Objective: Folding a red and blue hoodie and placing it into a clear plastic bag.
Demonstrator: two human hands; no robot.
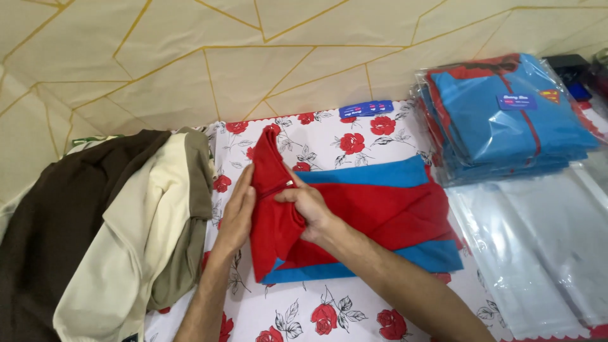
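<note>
Two hands are holding a red and blue shirt (pixel 373 215) on the tabletop.

The shirt is lying folded in the middle of a white cloth with red roses (pixel 329 142). The left hand (pixel 237 212) is lying flat against the shirt's left edge, grip open. The right hand (pixel 307 202) is pinching the red part by the zipper, grip closed on it. A pile of brown and cream clothes (pixel 101 228) is sitting to the left. Bagged blue shirts (pixel 506 120) and empty clear bags (pixel 538 240) are lying to the right.
</note>
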